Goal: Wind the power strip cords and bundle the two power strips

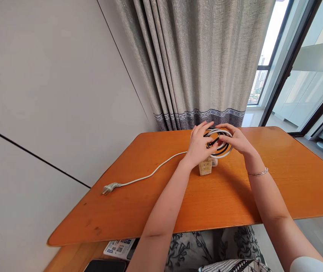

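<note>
Both hands grip a coil of black and white cables [223, 154] just above the table. My left hand [201, 143] is closed around the coil's left side, and its palm side is hidden. On the opposite side, my right hand [233, 139] pinches the loops between thumb and fingers. Below the coil, a beige power strip [205, 167] stands on the table, partly covered by the left hand, with a white plug or adapter [214, 162] at its right side. A white cord [156, 170] runs left along the tabletop to a plug [111, 188].
The orange wooden table [156, 211] reaches toward a grey curtain [207, 60]. A pale wall [50, 94] borders its left side. Under the near left edge lie a dark phone-like slab [104, 266] and a printed white box [119, 248]. A glass door frame [290, 68] stands at right.
</note>
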Motion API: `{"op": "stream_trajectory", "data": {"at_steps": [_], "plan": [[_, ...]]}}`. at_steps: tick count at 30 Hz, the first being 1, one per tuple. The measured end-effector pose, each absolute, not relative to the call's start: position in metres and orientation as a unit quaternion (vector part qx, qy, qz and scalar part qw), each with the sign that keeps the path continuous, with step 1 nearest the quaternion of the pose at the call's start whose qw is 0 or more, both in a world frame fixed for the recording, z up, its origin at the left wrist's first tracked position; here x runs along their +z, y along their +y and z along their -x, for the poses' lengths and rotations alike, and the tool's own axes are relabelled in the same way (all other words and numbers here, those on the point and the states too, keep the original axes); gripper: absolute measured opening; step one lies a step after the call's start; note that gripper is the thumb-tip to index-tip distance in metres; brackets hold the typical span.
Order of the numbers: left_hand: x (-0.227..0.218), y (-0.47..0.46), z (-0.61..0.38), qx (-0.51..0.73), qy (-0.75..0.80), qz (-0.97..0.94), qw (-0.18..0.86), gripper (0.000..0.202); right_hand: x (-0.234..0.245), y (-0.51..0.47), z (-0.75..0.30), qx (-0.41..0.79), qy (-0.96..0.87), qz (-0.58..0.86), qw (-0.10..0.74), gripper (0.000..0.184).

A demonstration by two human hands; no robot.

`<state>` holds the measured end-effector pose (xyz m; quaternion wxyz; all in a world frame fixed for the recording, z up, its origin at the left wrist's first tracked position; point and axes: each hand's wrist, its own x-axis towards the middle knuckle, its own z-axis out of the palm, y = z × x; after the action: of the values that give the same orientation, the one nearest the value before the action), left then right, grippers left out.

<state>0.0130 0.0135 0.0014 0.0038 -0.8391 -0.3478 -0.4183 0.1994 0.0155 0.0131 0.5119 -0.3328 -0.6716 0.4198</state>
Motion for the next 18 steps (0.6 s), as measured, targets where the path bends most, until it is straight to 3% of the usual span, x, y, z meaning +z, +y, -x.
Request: {"op": "stream_trajectory", "data": {"at_steps": [7,14,18], "plan": [[-0.001,0.022,-0.004,-0.467,-0.323,0.823,-0.027,0.022,-0.004,0.031,-0.194,0.235,-0.719,0.336,0.561,0.033],[-0.001,0.019,0.0,-0.474,-0.278,0.833,-0.07,0.015,-0.019,0.047,-0.197,0.162,-0.738,0.321,0.572,0.032],[-0.001,0.019,0.0,-0.478,-0.249,0.838,-0.083,0.009,-0.025,0.051,-0.194,0.011,-0.749,0.313,0.585,0.036]]}}
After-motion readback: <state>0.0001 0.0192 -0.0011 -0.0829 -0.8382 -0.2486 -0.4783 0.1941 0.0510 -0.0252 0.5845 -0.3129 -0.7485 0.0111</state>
